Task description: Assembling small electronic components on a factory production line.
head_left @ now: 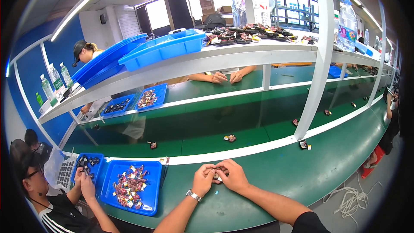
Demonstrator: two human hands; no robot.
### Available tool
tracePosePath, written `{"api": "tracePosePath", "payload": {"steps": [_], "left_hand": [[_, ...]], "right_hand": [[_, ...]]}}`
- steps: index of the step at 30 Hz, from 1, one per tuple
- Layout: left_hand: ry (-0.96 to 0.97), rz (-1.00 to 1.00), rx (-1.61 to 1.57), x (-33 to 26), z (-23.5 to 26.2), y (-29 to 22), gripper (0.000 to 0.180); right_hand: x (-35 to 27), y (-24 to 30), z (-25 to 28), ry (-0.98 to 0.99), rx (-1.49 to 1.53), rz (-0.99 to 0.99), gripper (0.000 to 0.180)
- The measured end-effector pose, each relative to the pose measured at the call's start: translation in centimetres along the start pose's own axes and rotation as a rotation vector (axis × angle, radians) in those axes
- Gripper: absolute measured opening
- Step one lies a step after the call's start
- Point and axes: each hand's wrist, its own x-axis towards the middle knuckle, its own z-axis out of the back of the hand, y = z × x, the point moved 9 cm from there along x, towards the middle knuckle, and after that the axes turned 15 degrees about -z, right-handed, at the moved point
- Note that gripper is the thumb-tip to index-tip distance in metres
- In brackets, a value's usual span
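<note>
Over the green work surface (pixel 276 181), my left hand (pixel 202 182) and my right hand (pixel 234 177) meet with fingertips pinched together. Between them is a small dark part with a white tag (pixel 218 178), mostly covered by my fingers. A tiny pale blue scrap (pixel 216 192) lies just below my hands. To the left sits a blue tray (pixel 151 208) with many small reddish wired pieces bearing white and yellow tags (pixel 130 187). Right of my hands, a dark part with a white tag (pixel 305 145) rests close to the white rail.
A green conveyor belt (pixel 258 125) carries several spaced-out parts beyond the white rail (pixel 194 159). A white post (pixel 317 60) rises at right. Overhead, a shelf holds blue trays (pixel 166 54), bottles and a heap of dark parts (pixel 246 34). Co-workers sit at left and opposite.
</note>
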Motion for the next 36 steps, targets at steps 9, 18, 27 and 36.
{"api": "tracePosePath", "payload": {"steps": [9, 18, 27, 36], "left_hand": [[-0.041, -0.039, -0.114, 0.8, -0.1, -1.0, 0.031], [0.002, -0.051, -0.060, 0.1, 1.0, -0.3, 0.028], [0.064, -0.009, -0.079, 0.8, 0.3, 0.0, 0.027], [0.277, 0.279, -0.350, -0.5, 0.0, 0.5, 0.041]], "right_hand": [[10.3, -8.0, 7.2, -0.216, 0.216, -0.096, 0.017], [14.4, -7.3, 10.8, -0.388, -0.794, -0.197, 0.039], [13.3, -6.1, 6.2, -0.229, -0.770, -0.045, 0.052], [0.5, 4.6, -0.4, 0.449, -0.460, 0.281, 0.060]]}}
